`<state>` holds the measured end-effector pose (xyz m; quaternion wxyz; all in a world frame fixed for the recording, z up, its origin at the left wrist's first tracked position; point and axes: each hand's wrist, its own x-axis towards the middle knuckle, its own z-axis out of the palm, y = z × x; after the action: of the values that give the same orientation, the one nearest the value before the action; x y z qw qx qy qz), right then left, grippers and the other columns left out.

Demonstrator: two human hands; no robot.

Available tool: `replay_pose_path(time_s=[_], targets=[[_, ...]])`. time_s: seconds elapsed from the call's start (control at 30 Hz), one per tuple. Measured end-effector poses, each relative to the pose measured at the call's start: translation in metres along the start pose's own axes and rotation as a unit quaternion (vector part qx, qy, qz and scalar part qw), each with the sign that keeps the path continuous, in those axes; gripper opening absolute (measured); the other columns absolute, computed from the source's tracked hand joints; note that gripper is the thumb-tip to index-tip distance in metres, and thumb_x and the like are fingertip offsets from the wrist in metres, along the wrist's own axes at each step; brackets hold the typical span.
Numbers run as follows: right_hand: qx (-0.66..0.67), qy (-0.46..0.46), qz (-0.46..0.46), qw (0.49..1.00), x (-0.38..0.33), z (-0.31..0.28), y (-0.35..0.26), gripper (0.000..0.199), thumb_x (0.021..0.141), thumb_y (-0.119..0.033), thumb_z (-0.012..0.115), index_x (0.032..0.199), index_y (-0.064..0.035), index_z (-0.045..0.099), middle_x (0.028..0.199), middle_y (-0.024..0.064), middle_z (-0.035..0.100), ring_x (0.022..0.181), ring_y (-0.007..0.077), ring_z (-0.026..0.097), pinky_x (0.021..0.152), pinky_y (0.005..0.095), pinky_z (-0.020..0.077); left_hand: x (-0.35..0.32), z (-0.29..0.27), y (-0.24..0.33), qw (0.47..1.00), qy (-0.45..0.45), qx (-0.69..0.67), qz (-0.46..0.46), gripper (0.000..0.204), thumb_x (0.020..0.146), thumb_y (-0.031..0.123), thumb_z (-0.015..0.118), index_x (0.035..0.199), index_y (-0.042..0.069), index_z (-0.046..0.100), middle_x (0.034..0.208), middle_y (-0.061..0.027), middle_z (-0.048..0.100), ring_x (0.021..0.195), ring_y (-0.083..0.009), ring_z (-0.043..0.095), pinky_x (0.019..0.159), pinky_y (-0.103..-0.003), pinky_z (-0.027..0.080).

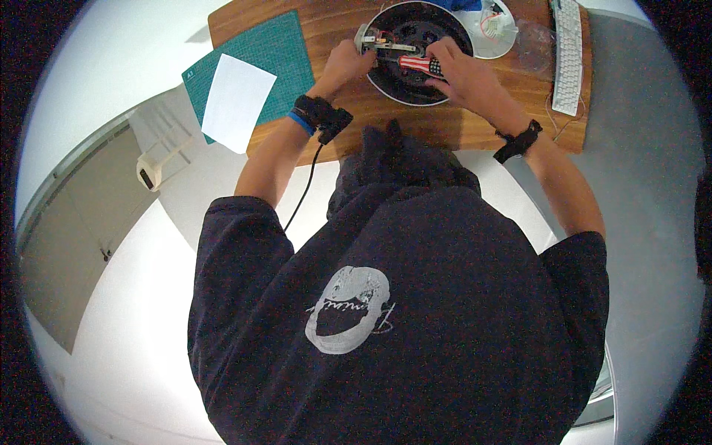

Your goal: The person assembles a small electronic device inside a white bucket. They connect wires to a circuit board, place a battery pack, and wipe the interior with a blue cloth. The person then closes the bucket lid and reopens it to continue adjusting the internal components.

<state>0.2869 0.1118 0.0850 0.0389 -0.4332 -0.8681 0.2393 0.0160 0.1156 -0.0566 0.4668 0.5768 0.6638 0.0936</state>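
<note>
Over a round black tray or housing with a thin white rim [401,97], both my hands are at work. My left hand [347,67] has its fingers closed on a small pale mechanical part [368,41] at the left rim. A narrow silvery bar [397,47] reaches from that part toward the middle. Between the thumb and fingers of my right hand [469,76] is a red-and-white striped handle [415,64] with a black dotted grip. Its tip points left at the pale part; whether they touch, I cannot tell.
To the left, a white sheet [236,104] lies on a green cutting mat [285,52]. A white container [498,46] with wires, clear plastic [534,48] and a white keyboard [567,59] are on the right of the wooden table [326,18]. A cable [302,189] hangs from my left wrist.
</note>
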Motion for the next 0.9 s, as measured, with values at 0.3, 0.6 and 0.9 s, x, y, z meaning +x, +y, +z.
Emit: replay_pose_path(time_s=[0.3,0.6,0.9], targets=[[-0.015,0.087,-0.053,0.995,0.006,-0.001,0.017,0.034,0.092,-0.032,0.071,0.112,-0.0065,0.06,0.112,0.0174,0.067,0.095,0.0358,0.069,0.073,0.047,0.0563,-0.007,-0.002,0.015,0.999,-0.005,-0.005,-0.051,0.053,0.082,0.042,0.069,0.096,-0.009,0.07,0.096,-0.0338,0.07,0.098,-0.0473,0.069,0.084,-0.051,0.055],[0.005,-0.011,0.006,1.0,0.002,-0.005,0.007,0.039,0.092,-0.034,0.071,0.115,-0.0066,0.055,0.109,0.0171,0.067,0.093,0.0375,0.069,0.072,0.0466,0.0563,-0.01,-0.008,0.022,0.999,-0.01,0.001,-0.037,0.052,0.083,0.041,0.068,0.098,-0.008,0.07,0.096,-0.0344,0.069,0.098,-0.0481,0.069,0.085,-0.052,0.055],[0.008,0.119,-0.043,0.992,0.006,0.001,0.02,0.031,0.094,-0.029,0.07,0.112,-0.009,0.056,0.107,0.0142,0.064,0.091,0.0398,0.067,0.072,0.0467,0.056,-0.013,-0.007,0.028,0.999,-0.001,0.011,-0.045,0.05,0.083,0.041,0.068,0.096,-0.007,0.071,0.095,-0.0334,0.07,0.097,-0.0479,0.069,0.084,-0.051,0.056]])
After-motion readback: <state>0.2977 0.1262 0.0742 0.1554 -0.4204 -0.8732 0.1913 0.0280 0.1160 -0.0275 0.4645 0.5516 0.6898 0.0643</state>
